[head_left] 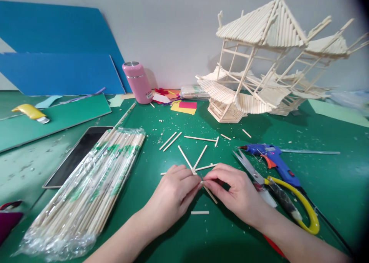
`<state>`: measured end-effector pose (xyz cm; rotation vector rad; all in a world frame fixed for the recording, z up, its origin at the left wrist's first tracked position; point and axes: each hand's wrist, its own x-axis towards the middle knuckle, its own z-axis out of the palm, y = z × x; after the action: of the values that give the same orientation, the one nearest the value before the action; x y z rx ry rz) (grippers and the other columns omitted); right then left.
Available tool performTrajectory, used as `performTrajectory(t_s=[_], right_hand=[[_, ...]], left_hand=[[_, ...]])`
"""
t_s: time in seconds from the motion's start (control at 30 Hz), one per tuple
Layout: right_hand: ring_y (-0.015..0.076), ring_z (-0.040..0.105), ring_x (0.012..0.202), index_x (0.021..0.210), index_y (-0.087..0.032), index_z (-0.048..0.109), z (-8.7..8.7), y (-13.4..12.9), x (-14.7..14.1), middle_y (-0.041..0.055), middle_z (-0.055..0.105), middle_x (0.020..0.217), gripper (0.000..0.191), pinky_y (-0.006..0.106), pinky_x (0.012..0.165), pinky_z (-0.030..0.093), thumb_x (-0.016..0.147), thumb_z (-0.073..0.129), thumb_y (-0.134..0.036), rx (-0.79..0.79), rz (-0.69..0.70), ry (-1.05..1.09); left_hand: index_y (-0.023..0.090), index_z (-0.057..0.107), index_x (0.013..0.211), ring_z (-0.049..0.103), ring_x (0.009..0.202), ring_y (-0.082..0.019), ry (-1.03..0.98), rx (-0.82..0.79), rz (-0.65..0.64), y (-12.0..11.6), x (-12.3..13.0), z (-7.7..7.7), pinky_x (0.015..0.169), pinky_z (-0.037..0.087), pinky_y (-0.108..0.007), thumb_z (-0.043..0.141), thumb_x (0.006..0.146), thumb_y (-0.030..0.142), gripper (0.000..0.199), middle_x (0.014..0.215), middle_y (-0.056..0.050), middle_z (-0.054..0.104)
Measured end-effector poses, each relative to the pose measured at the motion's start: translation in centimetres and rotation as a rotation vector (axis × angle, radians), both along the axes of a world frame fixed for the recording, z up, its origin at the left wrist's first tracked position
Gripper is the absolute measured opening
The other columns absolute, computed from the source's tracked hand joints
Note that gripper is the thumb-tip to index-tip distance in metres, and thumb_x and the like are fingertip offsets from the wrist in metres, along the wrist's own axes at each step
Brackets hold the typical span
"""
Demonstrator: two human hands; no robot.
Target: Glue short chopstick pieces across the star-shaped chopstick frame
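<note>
My left hand (179, 187) is closed in a pinch, palm down, over a star-like figure of thin wooden sticks (200, 157) fanning out from one centre. Its fingertips meet at the lower side of that centre. Facing it, my right hand (230, 188) pinches at the same spot, thumb and forefinger on a stick (210, 194) that slants down between the hands. The fingers hide the joint and the exact grip. Just below lies a short loose stick (200, 212). Above the star are several cut sticks (200, 138), two of them side by side.
On the right are a blue glue gun (266, 150) and yellow-handled scissors (309, 213). A stick-built pagoda model (259, 28) stands behind. To the left, a plastic-wrapped stick bundle (95, 186) overlaps a phone (72, 159). Further back are a pink flask (138, 84) and a yellow cutter (30, 111).
</note>
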<state>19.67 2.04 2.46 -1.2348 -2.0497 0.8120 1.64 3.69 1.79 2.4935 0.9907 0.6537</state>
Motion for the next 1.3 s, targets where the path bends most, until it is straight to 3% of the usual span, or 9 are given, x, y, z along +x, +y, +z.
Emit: performTrajectory(t_s=[0.2,0.3,0.43,0.6,0.77,1.0,1.2,1.3], right_hand=[[0.0116,0.053,0.067,0.077,-0.020,0.060,0.6,0.1,-0.1,-0.0009,0.058,0.071,0.016,0.023,0.061,0.042,0.085,0.048,-0.025,-0.078,-0.031,0.123],[0.0110,0.050,0.063,0.075,-0.019,0.058,0.5,0.4,0.2,-0.0013,0.055,0.069,0.017,0.022,0.056,0.040,0.085,0.048,-0.028,-0.048,-0.160,0.142],[0.0108,0.046,0.058,0.076,-0.020,0.053,0.8,0.8,1.4,-0.0024,0.050,0.064,0.019,0.022,0.052,0.037,0.086,0.045,-0.033,-0.007,-0.324,0.187],[0.0113,0.045,0.060,0.070,-0.020,0.047,2.2,1.3,4.3,-0.0010,0.050,0.067,0.027,0.024,0.056,0.037,0.090,0.036,-0.035,0.117,-0.462,0.304],[0.0115,0.044,0.057,0.056,-0.020,0.039,3.0,2.7,8.8,-0.0004,0.048,0.063,0.038,0.024,0.052,0.036,0.087,0.038,-0.042,0.197,-0.634,0.259],[0.0125,0.051,0.059,0.086,-0.020,0.055,2.3,4.0,11.4,0.0015,0.056,0.071,0.026,0.023,0.050,0.041,0.077,0.052,-0.045,0.120,-0.666,0.104],[0.0173,0.057,0.073,0.088,-0.021,0.057,1.4,2.9,12.7,0.0042,0.061,0.080,0.025,0.030,0.066,0.046,0.075,0.055,-0.042,0.046,-0.664,-0.072],[0.0205,0.057,0.080,0.089,-0.022,0.057,0.9,1.5,14.2,0.0074,0.062,0.087,0.022,0.032,0.067,0.045,0.075,0.055,-0.039,-0.018,-0.694,-0.190]], left_hand=[[0.019,0.062,0.085,0.052,0.064,-0.012,-0.110,-0.081,0.072,-0.3,-0.3,1.3,0.061,0.039,-0.023,0.047,0.084,0.019,0.015,0.068,0.000,0.059],[0.018,0.062,0.080,0.053,0.063,-0.010,-0.211,-0.111,0.213,0.0,-0.9,1.6,0.058,0.040,-0.020,0.049,0.083,0.020,0.013,0.068,0.000,0.059],[0.018,0.060,0.081,0.054,0.062,-0.010,-0.321,-0.073,0.389,0.2,-1.3,0.9,0.055,0.041,-0.019,0.051,0.082,0.020,0.009,0.070,0.001,0.060],[0.017,0.059,0.081,0.056,0.065,-0.012,-0.349,-0.005,0.325,0.2,-1.8,-0.5,0.059,0.044,-0.020,0.050,0.082,0.019,0.009,0.072,-0.002,0.060],[0.017,0.059,0.081,0.058,0.075,-0.014,-0.355,0.018,0.297,0.7,-2.3,-1.1,0.065,0.047,-0.022,0.049,0.083,0.019,0.011,0.081,-0.005,0.059],[0.017,0.059,0.077,0.057,0.070,-0.012,-0.388,-0.133,0.275,0.6,-1.9,-1.2,0.063,0.047,-0.020,0.046,0.084,0.021,0.015,0.077,-0.003,0.059],[0.017,0.059,0.078,0.056,0.071,-0.013,-0.395,-0.180,0.281,0.5,-1.9,-1.2,0.064,0.046,-0.022,0.044,0.085,0.023,0.017,0.078,-0.004,0.058],[0.017,0.060,0.077,0.056,0.073,-0.013,-0.406,-0.180,0.303,0.3,-2.0,-1.2,0.065,0.046,-0.023,0.044,0.085,0.023,0.018,0.079,-0.004,0.058]])
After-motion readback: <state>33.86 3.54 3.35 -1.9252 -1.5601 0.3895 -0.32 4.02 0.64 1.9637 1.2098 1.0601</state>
